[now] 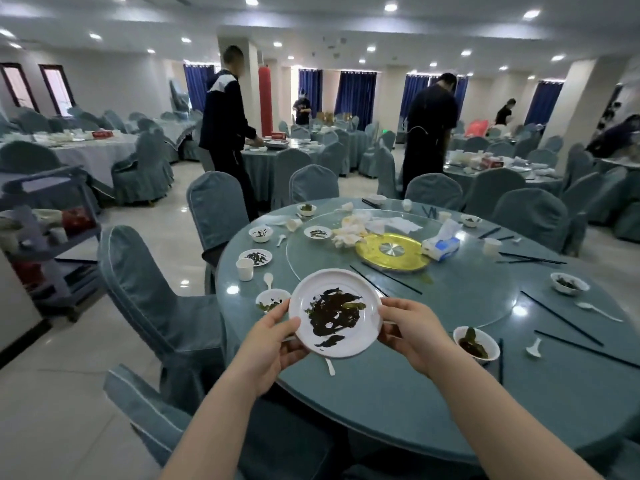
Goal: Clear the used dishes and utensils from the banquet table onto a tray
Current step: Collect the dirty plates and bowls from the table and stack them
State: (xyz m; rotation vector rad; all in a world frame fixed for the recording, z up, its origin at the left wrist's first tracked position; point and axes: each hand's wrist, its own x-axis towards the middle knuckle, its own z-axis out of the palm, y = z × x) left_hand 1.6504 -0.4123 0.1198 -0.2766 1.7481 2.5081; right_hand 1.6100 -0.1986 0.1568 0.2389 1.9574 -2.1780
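Observation:
A white plate [335,311] smeared with dark food scraps is held tilted above the near edge of the round teal banquet table [398,403]. My left hand [273,344] grips its left rim and my right hand [412,334] grips its right rim. Small white bowls with leftovers lie around the table: one [476,342] by my right hand, one [272,300] partly behind the plate, another [569,283] at the right. White spoons [533,348], black chopsticks [561,317] and paper cups [245,269] are scattered about. No tray shows on this table.
A glass turntable [467,292] carries a gold disc [391,252], crumpled napkins [349,230] and a tissue pack [441,244]. Covered chairs [152,306] ring the table. A service cart [45,237] with dishes stands at the left. Other people work at tables behind.

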